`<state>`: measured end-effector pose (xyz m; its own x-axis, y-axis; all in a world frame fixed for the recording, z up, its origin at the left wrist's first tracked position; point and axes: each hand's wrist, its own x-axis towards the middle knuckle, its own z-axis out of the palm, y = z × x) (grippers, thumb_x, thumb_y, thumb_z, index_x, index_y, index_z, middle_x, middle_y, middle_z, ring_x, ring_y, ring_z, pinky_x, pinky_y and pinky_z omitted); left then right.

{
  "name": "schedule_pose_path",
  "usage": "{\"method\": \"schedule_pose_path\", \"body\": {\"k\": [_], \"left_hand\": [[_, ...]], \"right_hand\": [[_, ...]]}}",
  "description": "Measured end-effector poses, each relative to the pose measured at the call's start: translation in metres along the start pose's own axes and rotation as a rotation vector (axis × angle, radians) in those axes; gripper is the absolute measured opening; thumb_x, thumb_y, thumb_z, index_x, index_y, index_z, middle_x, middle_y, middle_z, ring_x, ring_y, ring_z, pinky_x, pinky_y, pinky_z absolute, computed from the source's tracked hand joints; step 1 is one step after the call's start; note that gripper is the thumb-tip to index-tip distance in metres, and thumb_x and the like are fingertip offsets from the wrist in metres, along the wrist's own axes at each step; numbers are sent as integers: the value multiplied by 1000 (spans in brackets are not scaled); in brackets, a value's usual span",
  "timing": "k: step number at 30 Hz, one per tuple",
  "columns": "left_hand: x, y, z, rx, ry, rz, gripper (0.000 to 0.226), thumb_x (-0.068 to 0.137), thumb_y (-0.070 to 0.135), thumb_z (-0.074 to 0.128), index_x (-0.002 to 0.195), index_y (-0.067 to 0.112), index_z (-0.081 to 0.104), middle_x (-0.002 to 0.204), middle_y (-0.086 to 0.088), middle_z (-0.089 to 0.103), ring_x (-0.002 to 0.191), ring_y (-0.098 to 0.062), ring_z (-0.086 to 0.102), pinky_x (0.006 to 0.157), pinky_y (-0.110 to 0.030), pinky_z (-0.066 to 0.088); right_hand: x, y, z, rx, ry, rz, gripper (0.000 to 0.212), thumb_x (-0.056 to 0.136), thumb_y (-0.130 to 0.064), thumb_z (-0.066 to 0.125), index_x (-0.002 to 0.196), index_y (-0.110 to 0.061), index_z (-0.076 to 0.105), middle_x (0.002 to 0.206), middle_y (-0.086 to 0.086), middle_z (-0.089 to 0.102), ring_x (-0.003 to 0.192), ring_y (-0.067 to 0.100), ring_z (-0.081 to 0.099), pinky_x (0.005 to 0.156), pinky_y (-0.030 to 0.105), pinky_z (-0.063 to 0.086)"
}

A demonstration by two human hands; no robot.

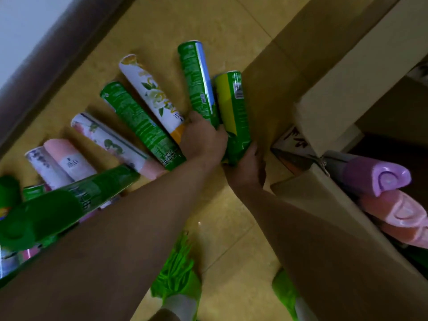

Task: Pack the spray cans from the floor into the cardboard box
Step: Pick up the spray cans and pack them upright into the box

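Our left hand point(203, 137) curls round the near end of the blue-sided green can point(196, 82), and our right hand point(246, 169) grips the bottom of the yellow-green can point(234, 105) just beside it, so we judge we are lifting two at a time to cut down on trips. These two lie nearest the cardboard box point(312, 200), which would explain why we take them first. Further left, the remaining spray cans fan out across the floor point(231, 228): a white floral can point(150, 89), a dark green can point(139, 121), another floral one point(108, 137) and a pink can point(69, 158). Inside the box at right, a purple cap point(382, 177) and a pink cap point(398, 209) lie side by side, apparently to stack snugly. Labels carry dense printing and a barcode, but we cannot read any of it.
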<state>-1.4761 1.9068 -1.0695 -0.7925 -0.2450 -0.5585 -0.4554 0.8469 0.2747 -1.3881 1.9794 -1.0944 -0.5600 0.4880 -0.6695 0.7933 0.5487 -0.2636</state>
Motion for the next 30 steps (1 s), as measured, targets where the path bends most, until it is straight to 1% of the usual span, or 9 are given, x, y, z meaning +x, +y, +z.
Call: {"method": "schedule_pose_path", "body": {"k": [3,6,12,15,17,20,22,25,30], "left_hand": [[15,5,3,49,-58,-66,70,83,56,67,125,4,47,123,-16,63,111,-36,62,83,-40,49],[20,4,-4,-37,-103,-133,68,73,57,73,119,9,61,119,-13,67,107,-33,65,82,-36,52],[-13,4,-47,-259,-71,-108,80,66,60,66,125,7,51,121,-14,63,110,-36,60,92,-43,50],[-35,-2,-79,-329,-77,-135,75,59,64,63,115,14,60,107,-6,67,95,-30,65,83,-44,56],[-55,-1,-105,-360,-99,-176,69,65,63,64,114,16,58,104,-6,65,90,-29,64,79,-43,56],[-89,10,-145,-348,-88,-157,67,77,58,64,125,14,48,117,-10,59,102,-34,59,86,-46,51],[-109,20,-167,-325,-49,-112,67,82,56,65,129,12,46,122,-12,57,109,-35,56,85,-41,46],[-141,51,-193,-366,-23,-24,61,81,52,66,126,13,52,116,-8,62,103,-31,60,80,-38,46],[-201,139,-213,-384,-128,66,49,84,50,67,118,18,54,103,-3,62,85,-21,62,64,-33,47]], "right_hand": [[6,4,4,97,8,18,71,69,-37,78,125,-20,39,116,10,59,109,36,57,85,47,52],[0,6,-1,209,-13,6,71,66,-37,82,122,-20,42,114,8,61,105,32,59,81,40,51],[-52,-8,-35,279,-113,-25,62,72,-37,78,117,-15,44,103,6,61,89,24,59,70,30,40],[-86,-18,-58,281,-140,-30,60,69,-37,76,114,-15,43,102,6,62,90,27,63,72,33,49],[-108,-26,-78,282,-143,-45,61,68,-41,76,113,-15,44,101,7,62,90,27,62,76,38,53],[-139,-40,-119,319,-164,-55,59,66,-40,79,111,-17,47,99,6,62,90,27,63,76,38,53],[-158,-48,-153,356,-168,-77,60,65,-37,81,112,-16,50,101,6,64,92,26,63,72,32,50],[-181,-50,-209,419,-143,-92,60,65,-33,82,115,-15,53,103,4,66,92,24,63,68,29,44],[-196,-15,-306,510,18,-44,59,60,-33,81,111,-22,53,95,-3,66,87,19,64,70,31,51]]}}
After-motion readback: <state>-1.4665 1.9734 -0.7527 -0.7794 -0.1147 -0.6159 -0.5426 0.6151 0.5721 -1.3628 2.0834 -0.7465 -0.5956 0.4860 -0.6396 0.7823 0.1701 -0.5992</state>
